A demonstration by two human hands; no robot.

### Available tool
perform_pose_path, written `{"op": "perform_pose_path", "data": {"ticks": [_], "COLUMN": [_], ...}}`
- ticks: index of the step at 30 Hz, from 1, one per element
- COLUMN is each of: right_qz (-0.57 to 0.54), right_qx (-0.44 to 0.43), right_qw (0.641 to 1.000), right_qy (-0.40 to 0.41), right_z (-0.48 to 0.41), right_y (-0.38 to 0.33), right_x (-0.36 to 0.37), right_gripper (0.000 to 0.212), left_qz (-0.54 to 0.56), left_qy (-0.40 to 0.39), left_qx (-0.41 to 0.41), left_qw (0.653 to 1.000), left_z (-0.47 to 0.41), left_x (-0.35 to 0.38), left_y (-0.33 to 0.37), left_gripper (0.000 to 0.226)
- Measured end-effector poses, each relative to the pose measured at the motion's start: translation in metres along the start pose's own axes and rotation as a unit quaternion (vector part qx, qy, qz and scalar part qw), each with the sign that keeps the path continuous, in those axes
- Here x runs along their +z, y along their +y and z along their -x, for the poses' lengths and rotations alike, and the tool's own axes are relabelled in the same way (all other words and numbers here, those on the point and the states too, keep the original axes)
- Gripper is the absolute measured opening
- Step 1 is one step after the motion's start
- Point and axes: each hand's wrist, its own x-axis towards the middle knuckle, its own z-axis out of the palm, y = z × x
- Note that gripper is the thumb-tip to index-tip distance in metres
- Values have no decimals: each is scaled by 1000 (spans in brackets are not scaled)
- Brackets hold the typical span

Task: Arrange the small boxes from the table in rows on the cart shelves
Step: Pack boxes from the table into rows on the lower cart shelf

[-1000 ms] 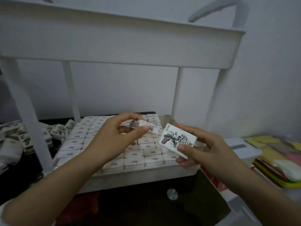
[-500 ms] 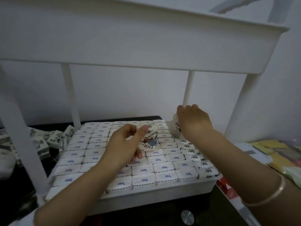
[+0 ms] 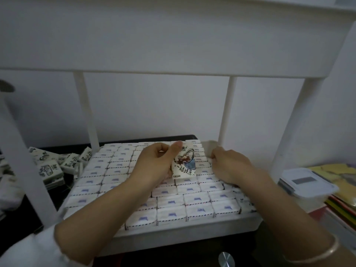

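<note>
Showing its printed face to the camera, a small box [image 3: 184, 164] is held upright just above the packed shelf. It is pinched by the left hand [image 3: 154, 164], with the thumb laid over its top edge and the fingers curled behind it. Beneath that hand and outward on every side, rows of boxes [image 3: 169, 202] are laid flat and edge to edge, each marked with a small blue print. These rows are bounded by the white rim of the cart shelf [image 3: 192, 230], which lies nearer the camera than both wrists.

Just to the right of the held box, the right hand [image 3: 229, 166] is set knuckles up, its fingers curled down against the outermost column of boxes. Whether anything is gripped there cannot be told. A thin bracelet [image 3: 317, 255] is worn on that forearm, and a white sleeve [image 3: 38, 247] is seen on the other.

Well to the left of the left hand, beyond a cart post [image 3: 25, 170], loose boxes [image 3: 50, 170] are heaped on a dark table [image 3: 57, 148]. To the right of the right hand, a lidded plastic container [image 3: 306, 185] is set on a stack of coloured sheets [image 3: 339, 201]. Above both hands, the upper shelf [image 3: 173, 45] is seen from below.
</note>
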Motion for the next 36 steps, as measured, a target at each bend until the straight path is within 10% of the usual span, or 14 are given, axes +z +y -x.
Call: {"op": "perform_pose_path", "data": {"ticks": [13, 24, 36], "right_qz": [-201, -124, -207], "right_qx": [41, 48, 36], "right_qw": [972, 968, 958], "right_qy": [110, 212, 195], "right_z": [-1, 10, 10], "right_y": [7, 4, 8], "right_x": [23, 17, 11], "right_gripper": [32, 21, 58], "left_qz": [-30, -307, -407], "left_qy": [-80, -172, -182], "left_qx": [83, 135, 194], "left_qw": [993, 926, 874], "left_z": [-82, -91, -82], "left_x": [86, 70, 67], "left_y": [25, 12, -1], "left_gripper": [23, 25, 36]}}
